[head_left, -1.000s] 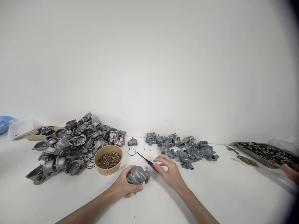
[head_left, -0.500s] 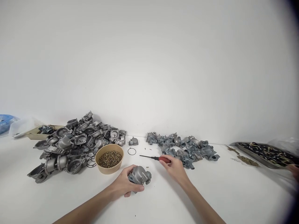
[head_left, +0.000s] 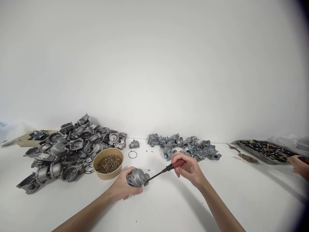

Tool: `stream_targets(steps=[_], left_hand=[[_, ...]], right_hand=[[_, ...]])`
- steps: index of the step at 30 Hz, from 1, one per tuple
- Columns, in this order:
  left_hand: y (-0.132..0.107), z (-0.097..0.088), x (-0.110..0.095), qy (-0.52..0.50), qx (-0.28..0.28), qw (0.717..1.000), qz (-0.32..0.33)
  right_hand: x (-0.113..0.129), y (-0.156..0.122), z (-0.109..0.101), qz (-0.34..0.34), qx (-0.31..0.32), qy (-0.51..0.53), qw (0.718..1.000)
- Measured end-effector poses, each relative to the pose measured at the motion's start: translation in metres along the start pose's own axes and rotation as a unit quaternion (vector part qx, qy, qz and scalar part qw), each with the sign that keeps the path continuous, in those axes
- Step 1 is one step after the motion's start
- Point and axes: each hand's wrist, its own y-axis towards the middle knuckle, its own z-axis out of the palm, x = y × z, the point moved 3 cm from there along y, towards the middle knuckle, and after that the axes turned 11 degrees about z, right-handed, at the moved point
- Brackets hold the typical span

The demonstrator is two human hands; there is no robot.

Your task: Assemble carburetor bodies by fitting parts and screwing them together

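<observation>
left hand (head_left: pixel 128 186): wrapped round metal housing (head_left: pixel 138 177) near screw bowl (head_left: pixel 107 176), likely bracing it | right hand (head_left: pixel 187 168): fingers closed on screwdriver (head_left: pixel 170 167) handle, tip at housing's edge, contact unclear | bowl close, presumably for reach

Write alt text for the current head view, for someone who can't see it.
The person's left hand holds a gray carburetor; the right hand holds a red-handled screwdriver with its tip at the carburetor. Beyond, on the white table, are a bowl of brassy screws, a heap of float bowls at left and carburetor bodies at right.
</observation>
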Motion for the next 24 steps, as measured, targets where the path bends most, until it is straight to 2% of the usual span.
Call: stream_targets(steps=[11, 18, 24], left_hand=[[-0.005, 0.002, -0.009, 0.010, -0.010, 0.999, -0.032], [-0.005, 0.001, -0.005, 0.020, -0.028, 0.998, -0.049], [-0.004, 0.001, -0.004, 0.032, -0.021, 0.999, -0.026]], right_hand=[[-0.004, 0.000, 0.009, 0.003, 0.042, -0.026, 0.999], [-0.005, 0.000, 0.012, 0.008, 0.052, -0.028, 0.998], [-0.003, 0.000, 0.015, 0.007, 0.057, -0.042, 0.997]])
